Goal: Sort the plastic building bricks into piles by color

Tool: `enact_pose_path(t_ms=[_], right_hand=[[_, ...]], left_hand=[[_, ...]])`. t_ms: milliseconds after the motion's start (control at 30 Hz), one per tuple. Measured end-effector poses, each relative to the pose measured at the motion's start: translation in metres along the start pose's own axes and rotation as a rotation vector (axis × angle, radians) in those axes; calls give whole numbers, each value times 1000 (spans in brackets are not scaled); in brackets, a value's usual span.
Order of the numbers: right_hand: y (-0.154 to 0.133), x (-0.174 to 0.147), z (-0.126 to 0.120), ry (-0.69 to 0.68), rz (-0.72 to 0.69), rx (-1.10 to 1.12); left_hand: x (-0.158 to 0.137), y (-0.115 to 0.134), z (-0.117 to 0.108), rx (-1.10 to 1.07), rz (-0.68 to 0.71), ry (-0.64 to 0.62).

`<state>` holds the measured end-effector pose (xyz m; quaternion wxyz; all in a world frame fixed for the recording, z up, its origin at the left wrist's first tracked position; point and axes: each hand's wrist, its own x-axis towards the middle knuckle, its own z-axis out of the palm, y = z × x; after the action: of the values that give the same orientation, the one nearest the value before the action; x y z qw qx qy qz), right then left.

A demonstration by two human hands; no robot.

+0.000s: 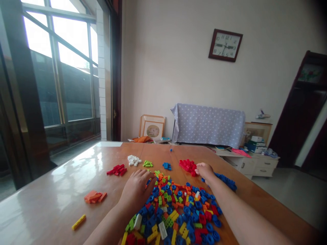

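Note:
A big mixed heap of small coloured building bricks lies on the wooden table in front of me. My left hand rests palm down on the heap's left edge, fingers spread over blue bricks. My right hand is curled at the near edge of a small red brick pile, fingers touching it; whether it holds a brick is hidden. Just right of that hand lies a row of blue bricks.
Sorted small piles lie further out: red sticks, white, green, blue, orange, and a lone yellow brick. A cloth-covered object and low cabinet stand behind the table; window at left.

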<state>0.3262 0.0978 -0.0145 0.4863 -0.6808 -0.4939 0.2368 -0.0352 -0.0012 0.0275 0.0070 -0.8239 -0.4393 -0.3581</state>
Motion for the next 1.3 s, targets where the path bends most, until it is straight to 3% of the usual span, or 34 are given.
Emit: enact_pose_path(t_ms=[133, 400, 567, 833, 1067, 1300], right_hand=[[11, 2, -5, 24, 100, 92], [11, -6, -32, 160, 59, 259], [12, -28, -43, 109, 34, 258], [17, -59, -31, -170, -75, -54], [19, -62, -38, -202, -169, -414], [12, -71, -33, -253, -233, -531]], left_hand=[[0, -1, 0, 21, -9, 12], [1, -6, 0, 35, -33, 13], [2, -7, 0, 73, -100, 11], [1, -12, 5, 81, -121, -32], [1, -14, 9, 82, -127, -68], [2, -19, 14, 83, -115, -81]])
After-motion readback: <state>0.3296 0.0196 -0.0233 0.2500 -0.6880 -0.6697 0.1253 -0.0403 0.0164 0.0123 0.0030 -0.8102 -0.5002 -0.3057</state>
